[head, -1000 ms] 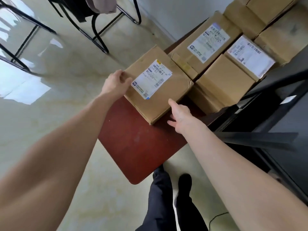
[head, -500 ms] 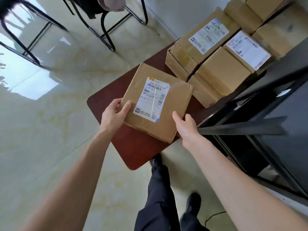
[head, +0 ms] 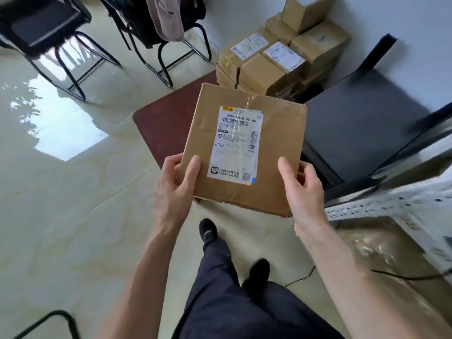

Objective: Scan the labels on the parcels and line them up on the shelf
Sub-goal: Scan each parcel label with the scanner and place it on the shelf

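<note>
both hands, the left hand (head: 175, 182) and the right hand (head: 302, 189), grip the near corners of a cardboard parcel (head: 244, 150), thumbs on top, label (head: 236, 145) facing up, held in the air above the red-brown worktop (head: 166, 123) where more parcels (head: 269, 62) are stacked.

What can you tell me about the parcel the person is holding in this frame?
The parcel is a flat, squarish brown cardboard box, creased and taped along its top seam. A white shipping label with barcodes, a small QR code and "B038" printed on it faces the camera. The box is held in the air above the floor, in front of the dark red table, tilted toward the viewer. The left hand grips its lower left corner and the right hand its lower right edge, thumbs on top.
</note>
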